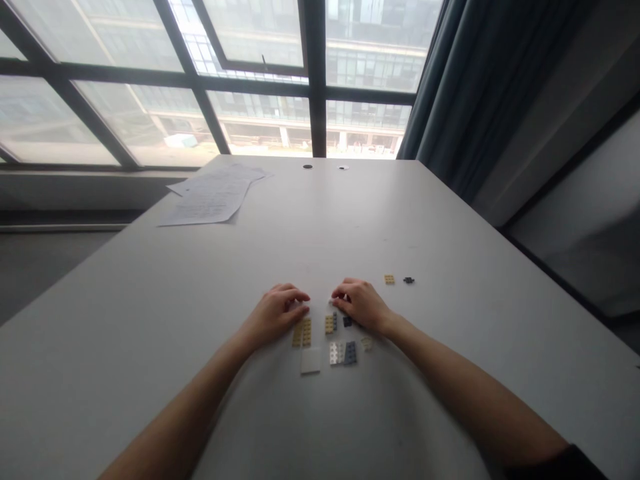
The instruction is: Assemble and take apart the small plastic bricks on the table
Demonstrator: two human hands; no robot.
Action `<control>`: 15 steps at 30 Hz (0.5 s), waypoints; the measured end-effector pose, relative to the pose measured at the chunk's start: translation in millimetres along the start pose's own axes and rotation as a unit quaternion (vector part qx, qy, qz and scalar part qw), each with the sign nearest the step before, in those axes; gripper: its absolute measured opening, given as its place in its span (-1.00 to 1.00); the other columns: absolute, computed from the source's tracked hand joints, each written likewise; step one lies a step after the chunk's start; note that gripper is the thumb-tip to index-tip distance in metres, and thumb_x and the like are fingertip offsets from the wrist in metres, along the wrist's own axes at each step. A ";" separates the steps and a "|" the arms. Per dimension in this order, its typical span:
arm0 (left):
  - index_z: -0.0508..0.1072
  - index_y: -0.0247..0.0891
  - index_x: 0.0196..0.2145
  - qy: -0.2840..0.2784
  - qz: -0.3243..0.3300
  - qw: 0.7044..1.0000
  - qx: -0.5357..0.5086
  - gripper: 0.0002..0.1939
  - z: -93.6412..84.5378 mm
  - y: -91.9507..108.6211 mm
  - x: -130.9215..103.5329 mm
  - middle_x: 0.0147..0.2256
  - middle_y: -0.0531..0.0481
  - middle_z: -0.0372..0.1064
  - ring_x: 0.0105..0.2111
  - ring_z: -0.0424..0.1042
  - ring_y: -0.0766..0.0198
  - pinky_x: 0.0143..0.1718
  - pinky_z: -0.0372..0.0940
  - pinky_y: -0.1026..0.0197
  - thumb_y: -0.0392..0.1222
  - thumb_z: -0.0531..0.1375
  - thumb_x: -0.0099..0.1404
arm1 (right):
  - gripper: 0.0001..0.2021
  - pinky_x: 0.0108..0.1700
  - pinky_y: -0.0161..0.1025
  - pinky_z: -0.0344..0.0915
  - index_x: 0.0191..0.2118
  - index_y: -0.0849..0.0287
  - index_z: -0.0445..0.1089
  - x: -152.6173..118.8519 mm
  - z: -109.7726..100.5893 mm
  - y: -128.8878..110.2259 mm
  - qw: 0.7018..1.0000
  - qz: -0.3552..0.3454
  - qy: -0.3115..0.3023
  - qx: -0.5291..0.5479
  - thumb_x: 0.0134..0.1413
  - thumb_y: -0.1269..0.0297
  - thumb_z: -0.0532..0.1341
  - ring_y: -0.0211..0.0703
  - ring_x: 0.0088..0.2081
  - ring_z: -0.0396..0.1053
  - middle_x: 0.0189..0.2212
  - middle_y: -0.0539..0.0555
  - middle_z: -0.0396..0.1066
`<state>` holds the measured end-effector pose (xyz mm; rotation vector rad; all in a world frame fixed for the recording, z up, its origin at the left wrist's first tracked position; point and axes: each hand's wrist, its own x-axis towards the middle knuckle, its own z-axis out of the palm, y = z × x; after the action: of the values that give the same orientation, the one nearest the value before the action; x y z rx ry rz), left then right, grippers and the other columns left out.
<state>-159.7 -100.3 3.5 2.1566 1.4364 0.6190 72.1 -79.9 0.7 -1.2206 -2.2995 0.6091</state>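
Observation:
My right hand [361, 303] pinches a small white toy brick piece [331, 300] between thumb and fingertips, low over the table. Across a narrow gap, my left hand [279, 313] rests with its fingers curved and the thumb apart, and nothing shows between them. Just below it lie two tan studded plates [307, 331], side by side. A smaller tan plate [329, 325] with a grey strip [335, 321] and a black piece [347, 321] sit below my right hand. Nearer me are a smooth white tile [311, 361], a white studded plate [336, 353], a dark grey plate [351, 353] and a small cream piece [367, 343].
Beyond my right hand lie a tan square plate [389, 279] and a small dark grey piece [409, 280]. Printed papers [213, 197] spread over the far left of the white table [425, 220]. Windows and a dark curtain [465, 93] stand behind it.

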 end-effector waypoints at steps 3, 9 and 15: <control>0.53 -0.18 -0.25 0.008 -0.016 1.000 -0.024 -0.74 -2.3 -4.2 -5.5 -0.25 -0.03 0.43 -0.33 0.38 0.23 -0.27 0.30 0.20 -0.03 0.14 0.20 | -0.89 -0.25 -0.31 0.26 -0.31 0.13 0.51 -11.2 -16.9 14.1 0.999 0.010 0.039 -0.005 0.13 0.30 0.22 -0.28 -0.42 0.36 -0.36 0.02 0.44; 0.52 -0.22 -0.25 0.012 -0.033 0.997 -0.073 -0.71 -4.0 -8.3 -6.7 -0.25 -0.04 0.43 -0.35 0.38 0.25 -0.31 0.29 0.23 0.01 0.14 0.22 | -0.81 -0.29 -0.20 0.27 -0.33 0.16 0.50 -62.7 -84.5 90.4 0.966 0.119 0.195 -0.120 0.15 0.21 0.17 -0.16 -0.45 0.35 -0.37 0.10 0.45; 0.52 -0.22 -0.26 0.017 -0.033 0.997 -0.073 -0.70 -1.2 -8.9 -6.3 -0.26 -0.03 0.42 -0.33 0.38 0.24 -0.30 0.28 0.24 0.02 0.15 0.22 | -0.77 -0.28 -0.15 0.28 -0.35 0.17 0.51 -93.0 -99.6 135.0 0.956 0.154 0.202 -0.145 0.13 0.17 0.16 -0.10 -0.43 0.37 -0.39 0.13 0.46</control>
<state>-169.0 -102.9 -1.7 1.9875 1.4267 0.7169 263.2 -73.7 -15.8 -1.6831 -1.9117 0.0977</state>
